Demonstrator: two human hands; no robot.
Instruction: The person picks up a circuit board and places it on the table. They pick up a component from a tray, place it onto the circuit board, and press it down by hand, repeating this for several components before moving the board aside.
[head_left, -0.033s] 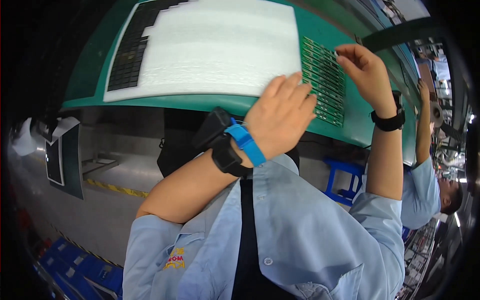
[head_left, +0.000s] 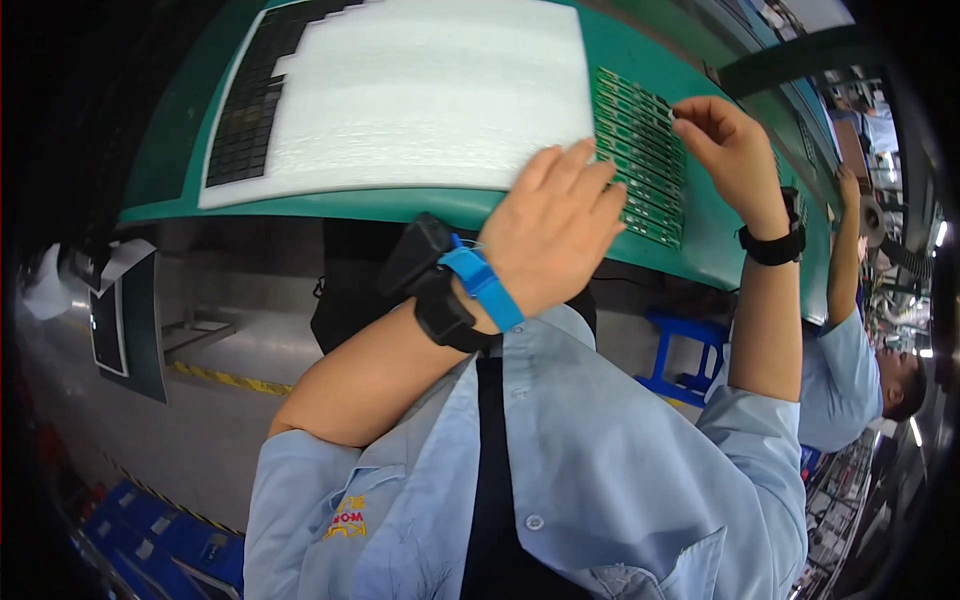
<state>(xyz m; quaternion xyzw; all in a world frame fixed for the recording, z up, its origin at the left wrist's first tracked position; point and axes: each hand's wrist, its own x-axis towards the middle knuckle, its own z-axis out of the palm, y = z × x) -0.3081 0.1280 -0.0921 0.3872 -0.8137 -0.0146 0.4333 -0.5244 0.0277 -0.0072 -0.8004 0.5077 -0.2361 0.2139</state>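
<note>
A panel of narrow green circuit boards [head_left: 640, 165] lies on the green mat to the right of a white foam sheet [head_left: 430, 100]. Over the sheet's near right corner rests my left hand [head_left: 555, 225], fingers stretched out and reaching the left edge of the boards. Thumb and forefinger of my right hand [head_left: 725, 150] are pinched together at the boards' far right edge. A tiny pale bit shows at those fingertips, too small to name. Small black square pieces [head_left: 240, 140] sit in tight rows along the foam's left side.
The green-topped table [head_left: 380, 204] ends just in front of me. A blue stool [head_left: 685, 355] stands under its right part. Blue bins [head_left: 150, 535] are on the floor at lower left. A co-worker's arm [head_left: 846, 250] reaches in at the far right.
The whole view has shifted very slightly, with the foam and boards a little further left. Both hands keep their pose.
</note>
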